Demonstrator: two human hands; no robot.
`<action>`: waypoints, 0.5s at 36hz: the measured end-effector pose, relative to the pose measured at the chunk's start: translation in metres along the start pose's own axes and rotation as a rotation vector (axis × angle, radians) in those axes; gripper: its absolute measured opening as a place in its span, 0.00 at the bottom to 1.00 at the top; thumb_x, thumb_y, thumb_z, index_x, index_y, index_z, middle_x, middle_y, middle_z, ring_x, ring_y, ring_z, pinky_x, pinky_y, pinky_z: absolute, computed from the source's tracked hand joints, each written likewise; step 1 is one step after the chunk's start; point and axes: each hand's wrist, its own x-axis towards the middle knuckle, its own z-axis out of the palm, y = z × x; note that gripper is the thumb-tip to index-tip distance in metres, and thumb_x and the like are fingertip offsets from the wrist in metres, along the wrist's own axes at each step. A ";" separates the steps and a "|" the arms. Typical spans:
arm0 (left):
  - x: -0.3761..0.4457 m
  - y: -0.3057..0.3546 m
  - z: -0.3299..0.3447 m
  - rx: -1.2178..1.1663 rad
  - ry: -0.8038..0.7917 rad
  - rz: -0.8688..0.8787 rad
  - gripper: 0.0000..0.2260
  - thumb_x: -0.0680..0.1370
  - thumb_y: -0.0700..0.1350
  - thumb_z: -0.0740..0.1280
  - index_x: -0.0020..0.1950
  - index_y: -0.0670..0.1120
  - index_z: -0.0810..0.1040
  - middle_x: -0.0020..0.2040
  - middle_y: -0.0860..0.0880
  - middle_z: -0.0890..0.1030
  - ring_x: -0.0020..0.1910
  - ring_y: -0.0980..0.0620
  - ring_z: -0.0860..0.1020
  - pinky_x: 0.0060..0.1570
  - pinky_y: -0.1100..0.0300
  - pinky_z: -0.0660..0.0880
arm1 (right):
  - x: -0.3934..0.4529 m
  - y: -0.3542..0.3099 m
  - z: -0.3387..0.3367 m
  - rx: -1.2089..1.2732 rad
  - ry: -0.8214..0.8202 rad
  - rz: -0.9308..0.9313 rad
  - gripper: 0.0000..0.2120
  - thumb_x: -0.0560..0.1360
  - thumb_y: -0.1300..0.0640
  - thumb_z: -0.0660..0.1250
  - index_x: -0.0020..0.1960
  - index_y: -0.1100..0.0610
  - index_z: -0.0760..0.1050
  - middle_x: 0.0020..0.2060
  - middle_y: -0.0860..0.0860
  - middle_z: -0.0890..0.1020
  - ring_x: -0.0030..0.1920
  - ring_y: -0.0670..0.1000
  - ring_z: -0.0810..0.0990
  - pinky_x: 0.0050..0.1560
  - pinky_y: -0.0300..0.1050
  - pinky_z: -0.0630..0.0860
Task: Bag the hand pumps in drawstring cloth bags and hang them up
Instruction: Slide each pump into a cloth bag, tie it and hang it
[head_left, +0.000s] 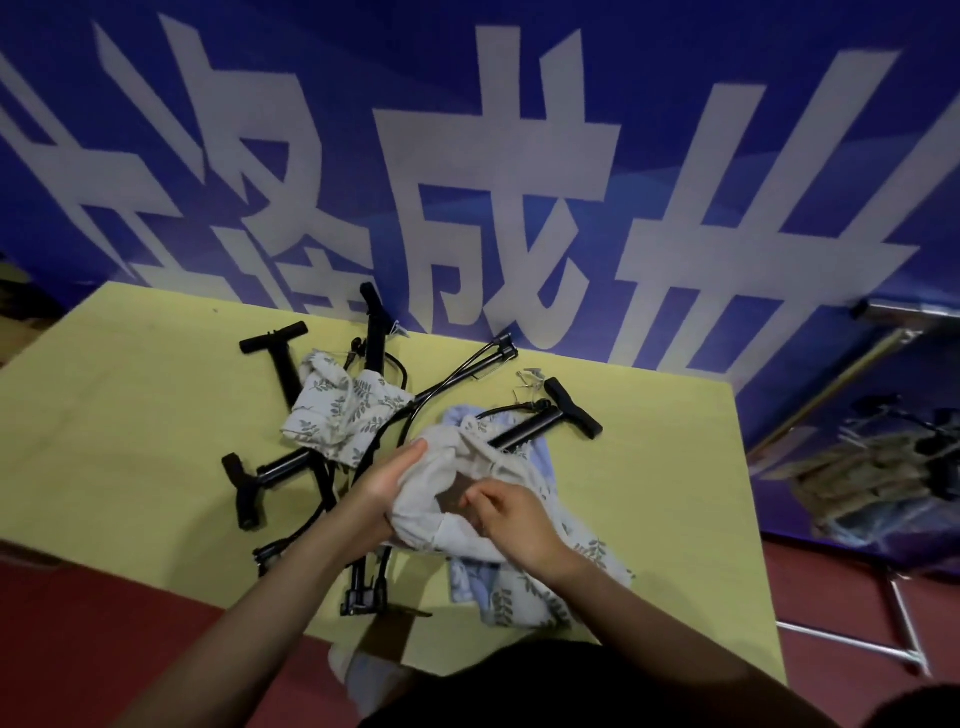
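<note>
Several black hand pumps lie scattered on a yellow table (130, 415). One pump (540, 423) sticks out of a pale cloth bag (441, 467) that both hands hold at the table's middle. My left hand (387, 480) grips the bag's left side, with its fingers over the cloth. My right hand (511, 512) pinches the bag's open mouth. Another leaf-print bag (345, 408) lies over pumps further back. More leaf-print cloth (514, 597) is piled under my right wrist. A pump (272, 473) lies to the left.
A blue banner (519, 156) with large white characters stands right behind the table. A metal frame (904, 623) stands on the red floor at the right. A pump base (363, 595) sits near the table's front edge.
</note>
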 end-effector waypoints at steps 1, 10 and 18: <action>-0.004 -0.002 -0.002 0.006 -0.011 0.014 0.26 0.76 0.53 0.67 0.67 0.36 0.73 0.63 0.33 0.76 0.64 0.35 0.74 0.70 0.40 0.64 | -0.001 0.001 0.000 -0.040 -0.007 0.008 0.11 0.79 0.58 0.61 0.45 0.55 0.82 0.40 0.47 0.83 0.40 0.44 0.79 0.45 0.40 0.73; -0.017 -0.007 -0.017 0.111 -0.095 0.137 0.21 0.78 0.52 0.62 0.64 0.37 0.76 0.61 0.35 0.79 0.62 0.37 0.77 0.66 0.46 0.70 | -0.007 0.002 0.008 -0.201 -0.008 0.034 0.12 0.77 0.60 0.62 0.55 0.55 0.82 0.54 0.51 0.84 0.56 0.50 0.79 0.53 0.36 0.69; -0.007 0.000 -0.009 0.238 -0.015 0.099 0.15 0.81 0.47 0.61 0.63 0.41 0.77 0.55 0.40 0.83 0.56 0.41 0.81 0.61 0.49 0.74 | -0.006 0.010 0.003 -0.376 -0.084 0.072 0.21 0.74 0.57 0.63 0.67 0.54 0.72 0.56 0.55 0.80 0.54 0.56 0.78 0.48 0.43 0.72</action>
